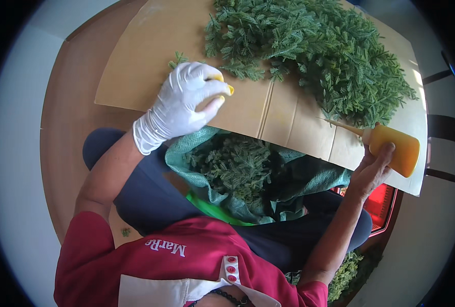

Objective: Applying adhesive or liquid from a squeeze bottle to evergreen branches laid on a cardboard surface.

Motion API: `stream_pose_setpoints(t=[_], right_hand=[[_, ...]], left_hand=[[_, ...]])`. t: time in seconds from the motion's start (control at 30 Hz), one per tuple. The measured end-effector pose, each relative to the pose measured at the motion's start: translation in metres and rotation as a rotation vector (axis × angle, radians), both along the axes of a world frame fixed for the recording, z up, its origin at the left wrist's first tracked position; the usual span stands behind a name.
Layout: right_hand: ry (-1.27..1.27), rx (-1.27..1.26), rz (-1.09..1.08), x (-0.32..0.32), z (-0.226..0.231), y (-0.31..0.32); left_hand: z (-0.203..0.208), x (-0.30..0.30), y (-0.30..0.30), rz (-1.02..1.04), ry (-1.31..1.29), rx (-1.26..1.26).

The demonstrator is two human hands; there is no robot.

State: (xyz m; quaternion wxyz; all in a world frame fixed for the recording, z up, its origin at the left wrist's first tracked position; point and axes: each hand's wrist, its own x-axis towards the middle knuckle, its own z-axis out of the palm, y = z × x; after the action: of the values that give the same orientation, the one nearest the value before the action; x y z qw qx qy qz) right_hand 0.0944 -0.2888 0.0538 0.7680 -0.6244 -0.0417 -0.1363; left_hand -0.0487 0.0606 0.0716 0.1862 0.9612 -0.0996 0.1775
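Note:
My right hand (373,171), bare, grips a squeeze bottle (399,152) of yellow-orange liquid. The bottle is tilted, and its long thin nozzle (342,126) points left over the cardboard (289,115). My left hand (184,100) wears a white glove with yellow-orange smears on the fingertips. Its fingers are loosely curled and apart above the cardboard's near edge, with nothing visible between them. A large bunch of green conifer sprigs (309,43) lies on the far side of the cardboard, and a small sprig (177,60) sits just beyond my left hand.
Between my legs stands a green woven sack (178,158), open and holding more conifer sprigs (237,163). A red crate (383,204) is at the right, partly hidden under the cardboard. Paler green foliage (345,276) lies at lower right, and a small sprig (126,232) on the floor.

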Motion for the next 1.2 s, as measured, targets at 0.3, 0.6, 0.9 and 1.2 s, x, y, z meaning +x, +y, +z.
stream_pose_setpoints(t=[0.3,0.6,0.9,1.2], right_hand=[[0.045,0.034,-0.004,0.004,-0.002,0.006],[0.01,0.053,0.04,0.008,-0.005,-0.002],[0.016,0.075,0.046,0.006,-0.003,-0.005],[0.01,0.066,0.031,0.007,-0.002,-0.01]], left_hand=[[-0.012,-0.002,0.095,0.016,0.125,0.358],[0.003,0.041,0.071,0.34,-0.189,-0.488],[-0.043,0.071,0.027,0.096,-0.114,0.363],[0.023,0.055,-0.017,0.369,0.794,-0.636]])
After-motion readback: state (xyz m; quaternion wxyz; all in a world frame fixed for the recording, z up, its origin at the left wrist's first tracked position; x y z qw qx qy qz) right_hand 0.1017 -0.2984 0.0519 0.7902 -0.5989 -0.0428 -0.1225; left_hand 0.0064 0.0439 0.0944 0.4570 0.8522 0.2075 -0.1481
